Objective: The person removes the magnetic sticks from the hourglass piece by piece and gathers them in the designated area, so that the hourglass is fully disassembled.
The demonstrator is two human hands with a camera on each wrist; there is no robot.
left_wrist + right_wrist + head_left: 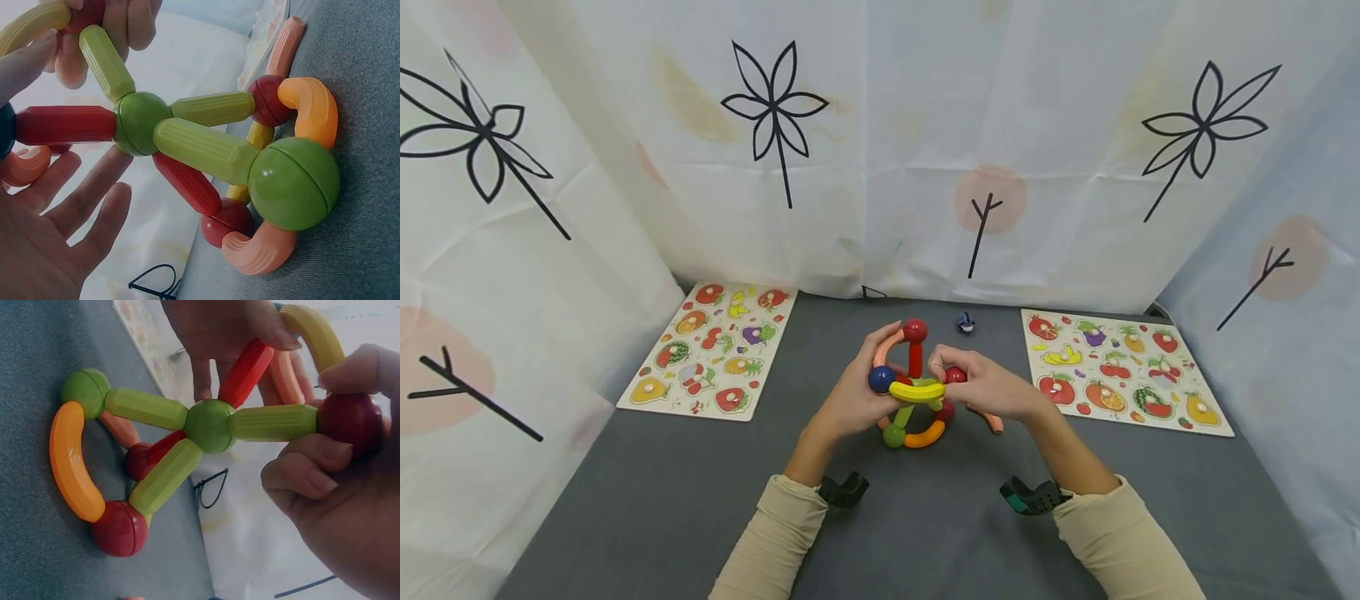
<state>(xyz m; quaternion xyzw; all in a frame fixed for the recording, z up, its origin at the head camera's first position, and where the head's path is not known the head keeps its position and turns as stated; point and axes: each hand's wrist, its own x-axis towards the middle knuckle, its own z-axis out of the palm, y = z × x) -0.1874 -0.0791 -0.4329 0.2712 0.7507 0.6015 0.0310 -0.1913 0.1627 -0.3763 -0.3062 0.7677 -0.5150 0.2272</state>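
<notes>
A magnetic ball-and-stick structure stands on the grey table, its lower ring holding an orange curved rod and a green ball. Straight rods meet at a central green ball. My left hand holds the upper left side, thumb by the blue ball and yellow curved rod, fingers spread behind the salmon curved rod. My right hand pinches a red ball at the end of a light green rod. Another red ball tops a red rod.
A salmon rod lies on the table right of the structure. Fruit-picture boards lie at the left and right. A small dark blue object sits toward the back, before the patterned curtain.
</notes>
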